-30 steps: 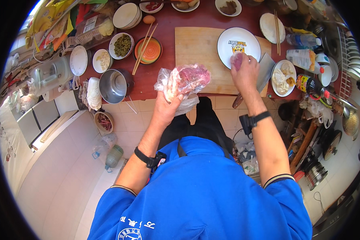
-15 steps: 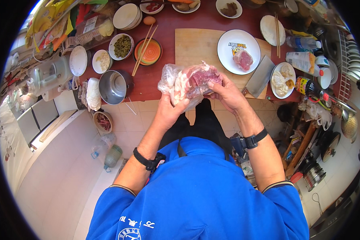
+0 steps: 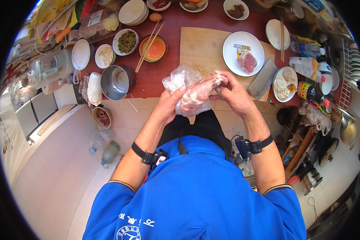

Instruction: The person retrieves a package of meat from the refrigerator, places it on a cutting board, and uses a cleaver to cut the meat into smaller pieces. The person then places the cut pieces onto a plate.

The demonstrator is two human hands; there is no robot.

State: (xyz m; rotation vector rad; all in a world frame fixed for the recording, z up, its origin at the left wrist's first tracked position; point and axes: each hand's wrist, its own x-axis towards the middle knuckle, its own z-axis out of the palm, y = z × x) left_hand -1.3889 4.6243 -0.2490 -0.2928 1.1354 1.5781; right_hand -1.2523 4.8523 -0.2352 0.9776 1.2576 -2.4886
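Between my hands, just off the table's near edge, is a pale pink piece of raw meat (image 3: 197,96), partly wrapped in a clear plastic bag (image 3: 181,77). My left hand (image 3: 169,103) is closed round the bagged left end, thumb on top. With thumb and fingers, my right hand (image 3: 233,93) grips the bare right end of the meat. Past my right hand, a smaller red piece of meat (image 3: 247,63) lies on a white plate (image 3: 234,41) that rests partly on the wooden cutting board (image 3: 204,52). A cleaver (image 3: 264,78) lies flat beside that plate.
An orange bowl (image 3: 158,50) with chopsticks (image 3: 149,47) across it stands left of the board, near a metal pot (image 3: 115,83) and a bowl of chopped greens (image 3: 126,42). An egg (image 3: 155,17) lies farther back. Right of the cleaver is a plate of dough-like pieces (image 3: 285,83).
The meat has been turned in my hands: its paler side now faces up. My right hand has moved to its right end, and the bag is bunched at the upper left.
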